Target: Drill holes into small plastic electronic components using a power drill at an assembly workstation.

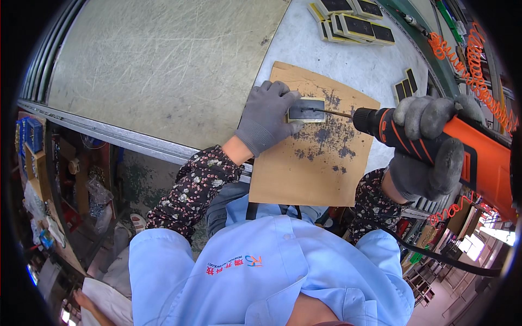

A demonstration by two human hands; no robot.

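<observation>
My left hand (269,115), in a grey glove, pinches the left end of a small flat rectangular block (310,110) between thumb and fingers. The block has a dark top and a pale yellowish rim, and lies on a brown cardboard sheet (288,174). Wrapped round an orange-and-black corded power tool (399,133) is my right hand (429,141), also gloved in grey. The tool points left, and its thin long bit (338,113) reaches the block's dark top. Dark crumbs (326,138) are scattered over the cardboard around and right of the block.
Similar blocks (359,27) are piled at the far side, with several more (405,87) at the right. Orange coiled hoses (473,70) hang at the right edge. A scratched board (163,70) covers the table's left. Shelves with boxes (32,136) stand lower left; a person's arm (89,304) shows there.
</observation>
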